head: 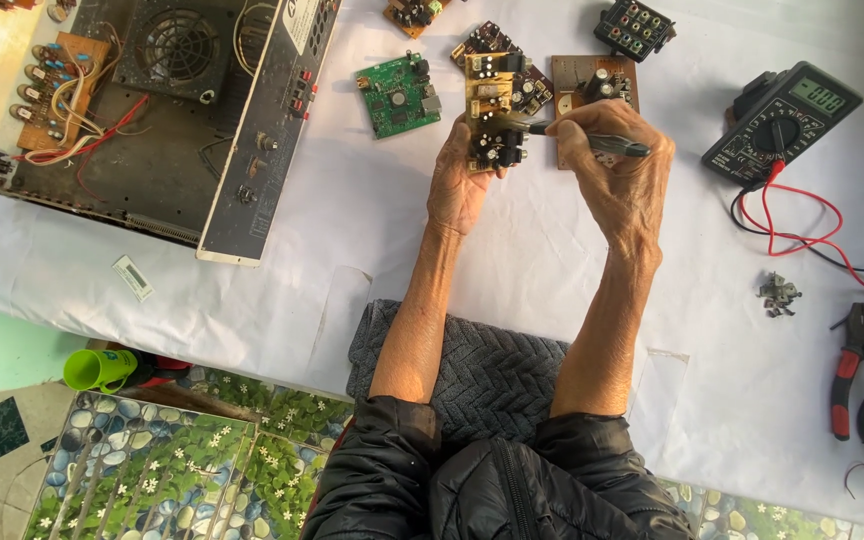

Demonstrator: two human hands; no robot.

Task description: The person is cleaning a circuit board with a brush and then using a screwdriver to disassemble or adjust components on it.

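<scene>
Left hand (459,185) grips the yellow circuit board (493,108) upright above the tabletop (372,240); right hand (617,165) pinches a dark probe (592,140), tip on the board; best braced steady, touching one joint only

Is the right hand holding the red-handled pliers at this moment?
No, the right hand grips a dark pen-like tool, while the red-handled pliers lie on the white cloth.
</scene>
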